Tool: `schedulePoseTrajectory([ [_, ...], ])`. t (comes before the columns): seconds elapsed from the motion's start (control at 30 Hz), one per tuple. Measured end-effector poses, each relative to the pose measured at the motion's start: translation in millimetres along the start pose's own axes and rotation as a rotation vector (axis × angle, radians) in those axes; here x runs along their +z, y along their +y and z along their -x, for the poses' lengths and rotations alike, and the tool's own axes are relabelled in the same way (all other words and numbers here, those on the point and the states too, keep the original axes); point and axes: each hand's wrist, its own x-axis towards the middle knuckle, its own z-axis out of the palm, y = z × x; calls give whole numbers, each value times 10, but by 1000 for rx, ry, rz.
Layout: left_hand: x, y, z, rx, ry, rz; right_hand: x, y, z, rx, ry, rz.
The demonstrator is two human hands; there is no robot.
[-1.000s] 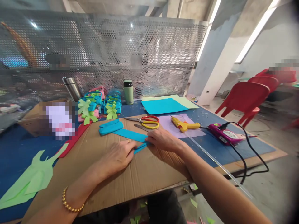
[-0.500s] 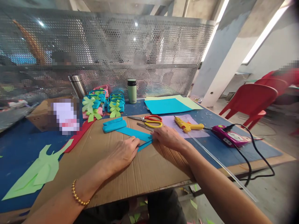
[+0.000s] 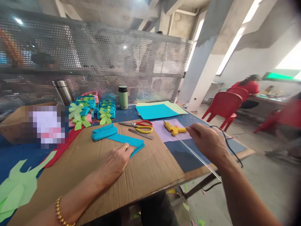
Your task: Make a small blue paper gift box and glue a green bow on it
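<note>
My left hand [image 3: 118, 159] is closed on a folded blue paper strip [image 3: 128, 139], holding it against the cardboard sheet [image 3: 155, 163]. The strip's right end is doubled under, and its left end meets a folded blue paper piece [image 3: 104, 131]. To the right, my right hand [image 3: 209, 142] has its fingers curled at the handle end of a yellow hot glue gun [image 3: 174, 128]. The gun lies on a purple sheet [image 3: 162, 135], with a clear glue stick [image 3: 199, 160] trailing from it. Scissors [image 3: 143, 125] with red and yellow handles and a metal blade [image 3: 141, 134] lie between the hands.
Small blue and pink paper baskets [image 3: 107, 110] with green bows stand at the back, near a green flask [image 3: 123, 97] and a steel flask [image 3: 63, 92]. Blue and green sheets [image 3: 157, 111] lie behind the gun. Green paper cutouts [image 3: 21, 182] are at left, red chairs [image 3: 223, 105] at right.
My right hand has left the blue strip and moved right to the glue gun's handle. My left hand stays on the strip. The view has turned to the right.
</note>
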Motion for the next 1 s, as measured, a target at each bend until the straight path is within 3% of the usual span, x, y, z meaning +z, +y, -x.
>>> schedulePoseTrajectory([
  [0.1, 39, -12, 3, 29, 9, -19, -182, 325, 64, 40, -122, 150],
  [0.17, 45, -16, 1, 47, 16, -32, -178, 422, 9, -13, -247, 197],
  [0.5, 26, -22, 7, 67, 61, 4, 563, 317, -578, -260, -544, 264],
  [0.8, 123, -32, -20, 60, 50, 39, 693, 401, -682, -315, -612, 271],
  [1.0, 81, -5, -43, 33, 21, 44, 727, 490, -605, -304, -553, 122],
])
